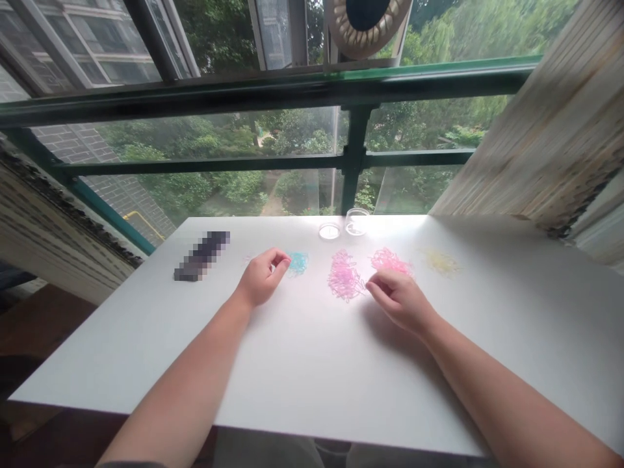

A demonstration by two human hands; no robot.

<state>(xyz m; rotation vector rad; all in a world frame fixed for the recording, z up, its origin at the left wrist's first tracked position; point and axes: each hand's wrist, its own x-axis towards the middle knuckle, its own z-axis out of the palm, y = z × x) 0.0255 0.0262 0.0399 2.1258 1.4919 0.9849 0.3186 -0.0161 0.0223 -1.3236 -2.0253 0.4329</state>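
Note:
Small thin loops, like tiny rubber bands, lie on the white table (292, 364) in separate colour piles. My left hand (263, 278) is closed in a pinch at the left edge of the blue pile (298, 262); anything between its fingertips is too small to see. Pinched fingers also show on my right hand (398, 300), just in front of the pink pile (389, 260), partly covering it. Its fingertips meet the right edge of the purple-pink pile (344, 278), where a loop shows, but whether they grip it is unclear. Farther right lies a pale yellow pile (441, 262).
A clear round container (357, 221) and a shallow round lid or dish (329, 231) stand at the table's back edge. A blurred-out dark object (202, 257) lies at the left. Behind are a green railing (219, 101) and window; a curtain (517, 123) hangs at right.

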